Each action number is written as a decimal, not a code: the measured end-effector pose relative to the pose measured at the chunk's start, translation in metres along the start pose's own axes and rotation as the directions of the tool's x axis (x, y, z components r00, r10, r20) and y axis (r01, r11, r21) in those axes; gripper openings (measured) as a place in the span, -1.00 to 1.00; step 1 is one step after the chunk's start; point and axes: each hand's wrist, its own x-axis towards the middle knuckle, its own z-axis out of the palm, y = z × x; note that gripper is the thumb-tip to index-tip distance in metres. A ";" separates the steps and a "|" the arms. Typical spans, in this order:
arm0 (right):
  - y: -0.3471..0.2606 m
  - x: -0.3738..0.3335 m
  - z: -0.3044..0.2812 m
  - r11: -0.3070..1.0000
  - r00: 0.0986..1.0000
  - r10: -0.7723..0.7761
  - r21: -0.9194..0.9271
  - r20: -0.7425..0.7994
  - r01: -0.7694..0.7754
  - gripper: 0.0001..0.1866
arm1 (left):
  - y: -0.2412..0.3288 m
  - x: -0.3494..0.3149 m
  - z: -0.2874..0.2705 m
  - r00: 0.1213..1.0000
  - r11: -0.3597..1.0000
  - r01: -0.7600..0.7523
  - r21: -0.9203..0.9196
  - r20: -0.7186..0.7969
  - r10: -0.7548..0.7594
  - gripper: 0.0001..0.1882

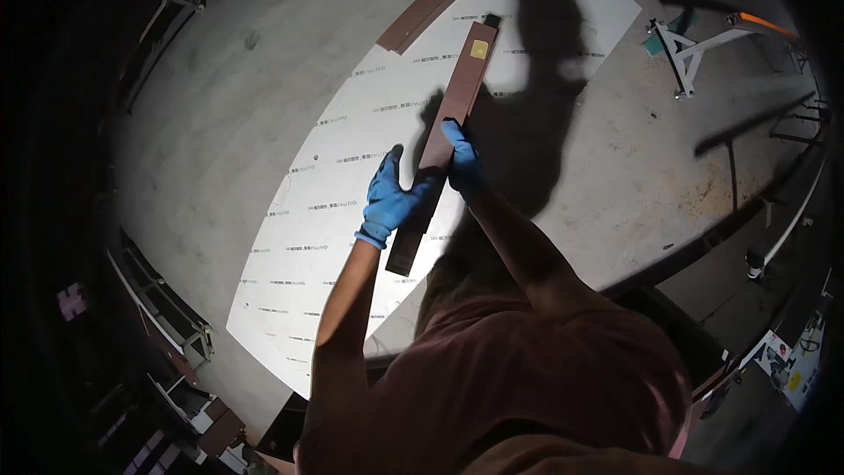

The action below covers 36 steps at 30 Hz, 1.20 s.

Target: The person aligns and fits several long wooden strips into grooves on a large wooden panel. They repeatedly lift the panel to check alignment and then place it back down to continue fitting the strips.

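A long, narrow reddish-brown profile strip lies at a slant in front of me, over a white printed sheet. It has a small yellow label near its far end, and both of its ends are dark. My left hand, in a blue glove, is at the strip's left side near its lower part, with part of the hand lying against it. My right hand, also gloved in blue, grips the right edge with the thumb on top. Its other fingers are mostly hidden by the strip.
Another reddish-brown strip lies along the sheet's far left edge. A white metal frame with an orange bar stands on the grey floor at the right. Dark racks line the left rim. My shadow falls across the sheet.
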 end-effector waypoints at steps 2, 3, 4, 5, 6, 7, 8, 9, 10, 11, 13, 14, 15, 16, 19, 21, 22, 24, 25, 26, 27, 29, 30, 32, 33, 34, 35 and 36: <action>0.043 0.022 -0.009 0.940 0.956 0.274 0.181 0.106 -0.289 -0.43 | -0.081 -0.004 0.022 0.997 0.996 -0.056 0.064 -0.057 0.059 -0.04; 0.060 0.041 -0.011 0.939 0.949 0.297 0.148 0.110 -0.311 -0.41 | -0.088 0.008 0.021 0.998 0.993 -0.041 0.109 -0.034 0.045 0.00; 0.078 0.056 -0.013 0.936 0.941 0.319 0.117 0.110 -0.331 -0.40 | -0.094 0.021 0.024 1.000 0.986 -0.009 0.169 -0.025 0.013 0.06; 0.094 0.068 -0.012 0.931 0.939 0.327 0.133 0.105 -0.339 -0.47 | -0.078 0.036 0.017 1.000 0.974 0.018 0.228 -0.013 -0.015 0.12; 0.103 0.074 -0.001 0.923 0.934 0.340 0.150 0.112 -0.354 -0.54 | -0.081 0.051 0.011 0.996 0.965 0.087 0.247 0.009 -0.092 0.18; 0.107 0.074 0.010 0.914 0.927 0.353 0.169 0.126 -0.370 -0.60 | -0.089 0.062 0.011 0.985 0.950 0.158 0.269 0.025 -0.171 0.24; 0.106 0.069 0.031 0.920 0.936 0.324 0.183 0.140 -0.346 -0.61 | -0.106 0.065 0.016 0.986 0.948 0.160 0.276 -0.010 -0.164 0.27; 0.140 0.074 0.012 0.882 0.906 0.378 0.224 0.189 -0.415 -0.66 | -0.110 0.078 0.013 0.993 0.941 0.122 0.315 -0.038 -0.116 0.26; 0.178 0.081 -0.011 0.839 0.876 0.424 0.264 0.231 -0.475 -0.70 | -0.108 0.097 0.006 0.988 0.950 0.136 0.280 0.028 -0.149 0.24; 0.204 0.083 -0.009 0.834 0.871 0.444 0.258 0.210 -0.487 -0.68 | -0.114 0.114 -0.001 0.976 0.956 0.168 0.241 0.093 -0.195 0.22; 0.234 0.073 0.023 0.844 0.862 0.489 0.178 0.136 -0.506 -0.65 | -0.168 0.117 0.005 0.971 0.966 0.212 0.150 0.080 -0.225 0.15; 0.249 0.072 0.032 0.853 0.866 0.493 0.150 0.085 -0.500 -0.63 | -0.173 0.129 -0.007 0.958 0.956 0.249 0.153 0.108 -0.267 0.09; 0.263 0.069 0.045 0.854 0.864 0.501 0.127 0.057 -0.504 -0.61 | -0.198 0.130 -0.010 0.956 0.953 0.233 0.195 0.137 -0.261 -0.02; 0.275 0.064 0.057 0.855 0.861 0.508 0.104 0.026 -0.508 -0.59 | -0.222 0.129 -0.014 0.951 0.939 0.239 0.247 0.138 -0.278 -0.06; 0.312 0.058 0.079 0.863 0.860 0.505 0.029 -0.077 -0.504 -0.53 | -0.254 0.133 -0.029 0.951 0.917 0.241 0.318 0.111 -0.288 -0.25; 0.332 0.055 0.090 0.855 0.849 0.516 0.002 -0.117 -0.519 -0.49 | -0.270 0.134 -0.039 0.947 0.925 0.276 0.262 0.090 -0.308 -0.30; 0.341 0.055 0.095 0.851 0.844 0.520 -0.007 -0.134 -0.525 -0.47 | -0.278 0.136 -0.044 0.944 0.919 0.288 0.269 0.082 -0.319 -0.32; 0.354 0.061 0.109 0.849 0.839 0.522 -0.005 -0.152 -0.528 -0.43 | -0.294 0.144 -0.058 0.941 0.916 0.293 0.274 0.090 -0.328 -0.30; 0.360 0.064 0.116 0.853 0.841 0.517 0.008 -0.158 -0.522 -0.41 | -0.309 0.150 -0.060 0.962 0.922 0.225 0.316 0.077 -0.261 -0.29; 0.358 0.067 0.129 0.871 0.856 0.491 0.065 -0.164 -0.487 -0.39 | -0.326 0.153 -0.062 0.963 0.910 0.222 0.350 0.067 -0.260 -0.31; 0.360 0.074 0.134 0.875 0.863 0.483 0.086 -0.148 -0.476 -0.39 | -0.342 0.159 -0.064 0.965 0.898 0.214 0.385 0.058 -0.254 -0.34; 0.363 0.090 0.139 0.887 0.879 0.459 0.130 -0.129 -0.444 -0.39 | -0.356 0.179 -0.075 0.975 0.916 0.166 0.365 0.079 -0.208 -0.35; 0.370 0.098 0.142 0.875 0.882 0.462 0.214 -0.095 -0.435 -0.40 | -0.362 0.189 -0.077 0.971 0.914 0.165 0.371 0.100 -0.216 -0.34; 0.363 0.104 0.152 0.859 0.888 0.459 0.255 0.002 -0.444 -0.43 | -0.380 0.197 -0.082 0.958 0.888 0.178 0.424 0.133 -0.255 -0.30; 0.366 0.107 0.151 0.865 0.893 0.450 0.255 -0.008 -0.433 -0.45 | -0.372 0.201 -0.087 0.948 0.906 0.225 0.358 0.132 -0.288 -0.40; 0.370 0.111 0.150 0.870 0.897 0.442 0.254 -0.017 -0.423 -0.46 | -0.381 0.206 -0.089 0.946 0.913 0.201 0.356 0.171 -0.275 -0.41; 0.375 0.113 0.151 0.872 0.899 0.438 0.253 -0.016 -0.420 -0.48 | -0.388 0.209 -0.093 0.942 0.916 0.183 0.356 0.202 -0.267 -0.42; 0.389 0.117 0.140 0.877 0.921 0.385 0.284 0.064 -0.387 -0.44 | -0.376 0.222 -0.096 0.939 0.930 0.174 0.324 0.231 -0.256 -0.42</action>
